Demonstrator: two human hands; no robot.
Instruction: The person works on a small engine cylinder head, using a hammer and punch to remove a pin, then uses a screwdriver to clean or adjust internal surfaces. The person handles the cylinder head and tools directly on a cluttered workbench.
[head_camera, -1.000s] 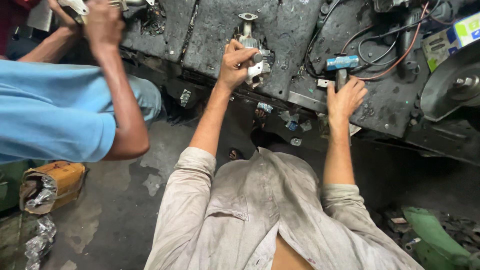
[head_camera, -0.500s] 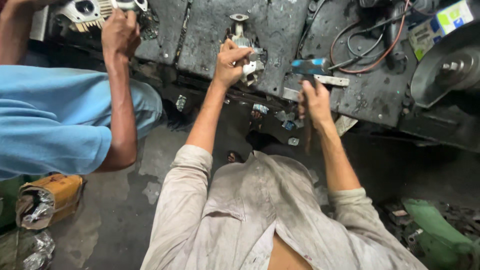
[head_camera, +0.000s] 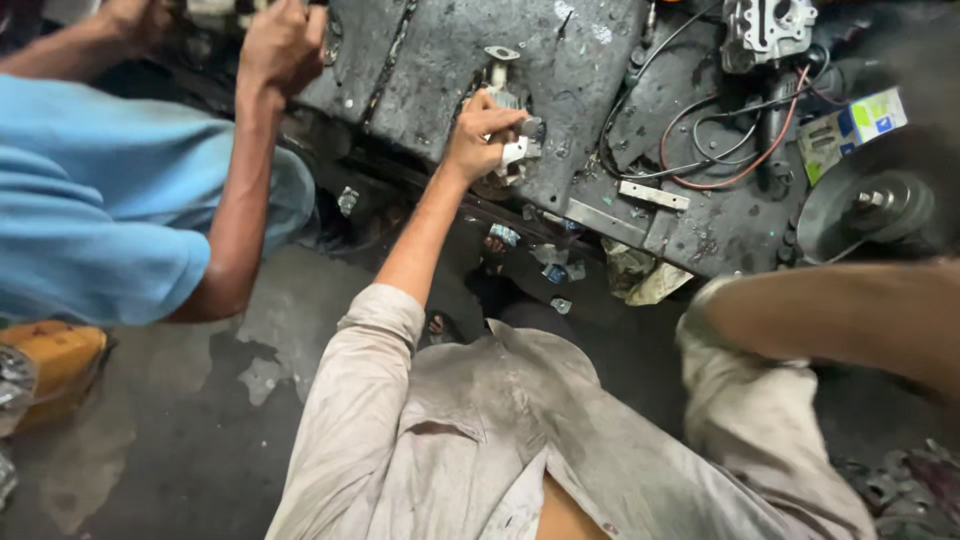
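Head view showed the left hand (head_camera: 482, 135) gripping a small metal part (head_camera: 515, 150) at twelve o'clock; right hand out of frame, work unfinished.

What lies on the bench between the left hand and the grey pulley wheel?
Head view: between left hand and pulley wheel lie looped red and black wires and a flat metal strip.

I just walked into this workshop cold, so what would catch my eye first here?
First the left hand, gripping a small pale metal part on the grimy dark bench at top centre. Then the co-worker's blue sleeve at left, and the red and black wires beside a round pulley at right.
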